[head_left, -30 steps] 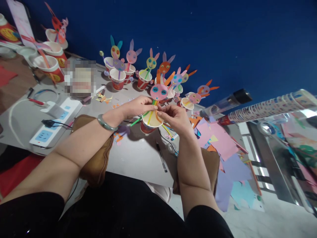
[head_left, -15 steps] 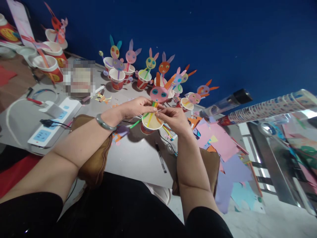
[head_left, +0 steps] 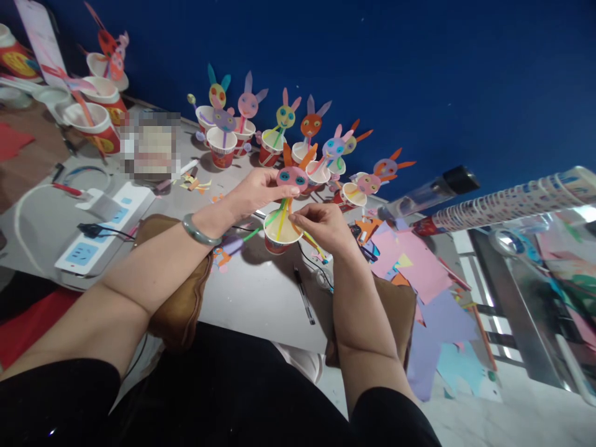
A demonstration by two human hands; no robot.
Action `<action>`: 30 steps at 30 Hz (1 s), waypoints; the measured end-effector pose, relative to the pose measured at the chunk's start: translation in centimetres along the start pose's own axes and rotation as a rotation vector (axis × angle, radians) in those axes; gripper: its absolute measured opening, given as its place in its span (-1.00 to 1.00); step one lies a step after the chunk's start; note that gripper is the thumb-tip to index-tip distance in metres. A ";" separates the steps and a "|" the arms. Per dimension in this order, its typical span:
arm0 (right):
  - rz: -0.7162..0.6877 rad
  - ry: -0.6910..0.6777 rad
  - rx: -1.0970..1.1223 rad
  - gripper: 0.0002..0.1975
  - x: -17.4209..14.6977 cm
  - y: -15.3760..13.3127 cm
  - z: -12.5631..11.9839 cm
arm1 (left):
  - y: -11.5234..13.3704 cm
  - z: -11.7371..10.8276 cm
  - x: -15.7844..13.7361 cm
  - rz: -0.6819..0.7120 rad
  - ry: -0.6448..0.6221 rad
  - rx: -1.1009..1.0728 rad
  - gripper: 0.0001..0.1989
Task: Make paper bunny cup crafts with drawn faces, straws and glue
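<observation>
A pink paper rabbit head (head_left: 289, 176) with orange ears stands above a paper cup (head_left: 275, 246) in front of me. My left hand (head_left: 255, 191) is closed on the head, its thumb across the lower edge. Green, yellow and orange strips run from below the head into the cup. Close to the cup's right rim, my right hand (head_left: 326, 225) pinches at the orange strip (head_left: 293, 218). Its fingertips partly cover the strip. A green strip (head_left: 252, 234) sticks out at the cup's left side and yellow strips (head_left: 311, 242) at its right.
Several finished rabbit cups (head_left: 271, 149) line the blue wall. A black pen (head_left: 304, 297) lies near the table edge. Power strip (head_left: 95, 234) and cables are at left. Coloured paper sheets (head_left: 419, 257) and a long stack of cups (head_left: 512, 197) are at right.
My left hand has moved up from the strips under the rabbit head onto the head itself. The head has tipped slightly and shifted left. My right hand stays near the cup's rim.
</observation>
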State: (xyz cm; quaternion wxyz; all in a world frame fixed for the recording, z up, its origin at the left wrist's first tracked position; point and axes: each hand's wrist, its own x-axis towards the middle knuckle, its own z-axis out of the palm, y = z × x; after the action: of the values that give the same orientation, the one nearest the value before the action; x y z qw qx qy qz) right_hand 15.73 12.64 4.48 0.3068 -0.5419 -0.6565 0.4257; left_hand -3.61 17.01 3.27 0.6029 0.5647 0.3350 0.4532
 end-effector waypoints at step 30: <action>-0.001 0.000 -0.019 -0.69 -0.5 -0.7 0.6 | 0.6 0.0 -0.3 -0.044 0.001 -0.065 -0.79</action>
State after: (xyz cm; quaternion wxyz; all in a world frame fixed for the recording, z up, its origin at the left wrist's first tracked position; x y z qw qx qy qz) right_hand 15.01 11.96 4.81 0.3019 -0.5447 -0.6608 0.4190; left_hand -3.83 16.68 3.87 0.6306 0.5371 0.3325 0.4508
